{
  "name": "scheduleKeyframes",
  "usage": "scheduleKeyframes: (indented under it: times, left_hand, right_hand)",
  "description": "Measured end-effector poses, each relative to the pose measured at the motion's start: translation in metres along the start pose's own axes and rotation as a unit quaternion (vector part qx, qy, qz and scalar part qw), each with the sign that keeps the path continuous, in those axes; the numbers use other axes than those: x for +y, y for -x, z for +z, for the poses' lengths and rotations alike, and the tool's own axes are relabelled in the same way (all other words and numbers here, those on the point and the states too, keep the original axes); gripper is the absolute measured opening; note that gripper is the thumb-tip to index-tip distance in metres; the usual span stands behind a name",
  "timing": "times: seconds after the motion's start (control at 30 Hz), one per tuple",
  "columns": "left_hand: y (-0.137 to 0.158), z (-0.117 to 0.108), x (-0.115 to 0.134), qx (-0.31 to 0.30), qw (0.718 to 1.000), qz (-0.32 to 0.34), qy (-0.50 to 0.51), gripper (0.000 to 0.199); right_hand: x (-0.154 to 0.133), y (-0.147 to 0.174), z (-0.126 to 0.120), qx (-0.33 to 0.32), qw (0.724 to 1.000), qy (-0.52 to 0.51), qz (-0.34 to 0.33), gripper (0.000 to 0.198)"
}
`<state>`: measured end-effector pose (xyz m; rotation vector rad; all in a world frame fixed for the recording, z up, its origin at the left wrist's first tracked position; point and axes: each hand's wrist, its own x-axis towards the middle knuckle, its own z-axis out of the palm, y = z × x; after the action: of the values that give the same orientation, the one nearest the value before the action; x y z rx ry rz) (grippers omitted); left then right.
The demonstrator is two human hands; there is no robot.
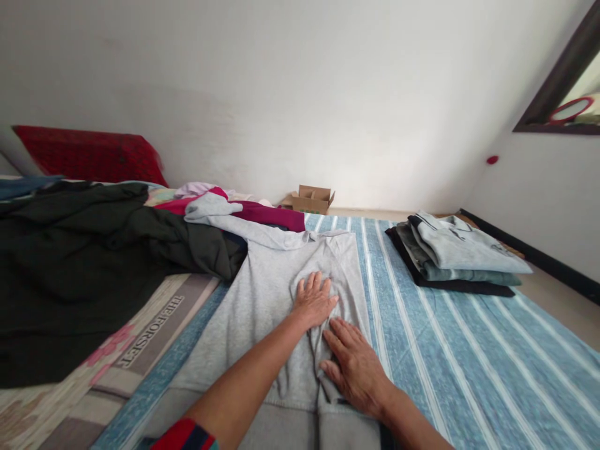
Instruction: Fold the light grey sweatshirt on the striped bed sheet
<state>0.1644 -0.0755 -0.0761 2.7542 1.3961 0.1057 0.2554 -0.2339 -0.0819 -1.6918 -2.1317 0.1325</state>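
Observation:
A light grey long-sleeved top point(262, 300) lies spread on the bed, its collar end away from me. One sleeve stretches out to the left over other clothes, while the right side is folded inward. My left hand point(315, 302) rests flat on the upper part of the top, fingers spread. Lower and to the right, my right hand point(354, 365) presses on the folded-in part, its fingers stretched out and thumb apart. Creases run through the cloth between and below the hands. Neither hand grips anything.
A dark green garment point(94, 250) covers the left side, beside magenta clothing point(272, 215). Folded clothes point(464, 250) are stacked at the right on the blue striped sheet point(422, 350). Behind the bed's far edge stands an open cardboard box point(312, 200) near the wall.

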Motion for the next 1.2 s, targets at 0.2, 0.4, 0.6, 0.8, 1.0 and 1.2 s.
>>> scheduleKeyframes:
  times: [0.2, 0.4, 0.6, 0.8, 1.0, 1.2]
  left_hand:
    - [-0.004, -0.019, 0.009, -0.037, 0.998, -0.015, 0.042, 0.056]
    - [-0.029, -0.016, 0.028, -0.010, 0.999, 0.004, 0.054, 0.054]
    - [-0.041, 0.005, 0.027, -0.018, 0.997, 0.003, 0.069, 0.062]
    - [-0.033, -0.010, 0.004, 0.045, 0.997, 0.022, 0.055, 0.039]
    - [-0.013, -0.032, -0.049, 0.080, 0.996, -0.011, 0.024, 0.029]
    - [-0.007, -0.058, -0.104, 0.176, 0.983, -0.039, -0.037, 0.033]
  right_hand:
    - [0.002, 0.004, 0.011, 0.150, 0.985, 0.080, 0.005, 0.050]
    - [0.004, 0.002, 0.021, 0.249, 0.953, 0.150, -0.085, 0.040]
    - [0.018, 0.002, 0.050, 0.306, 0.936, 0.126, -0.121, 0.039]
    - [0.028, 0.001, 0.066, 0.319, 0.933, 0.103, -0.130, 0.037]
    - [0.030, -0.002, 0.065, 0.338, 0.924, 0.112, -0.140, 0.037]
    - [0.034, -0.003, 0.070, 0.331, 0.926, 0.101, -0.150, 0.036]
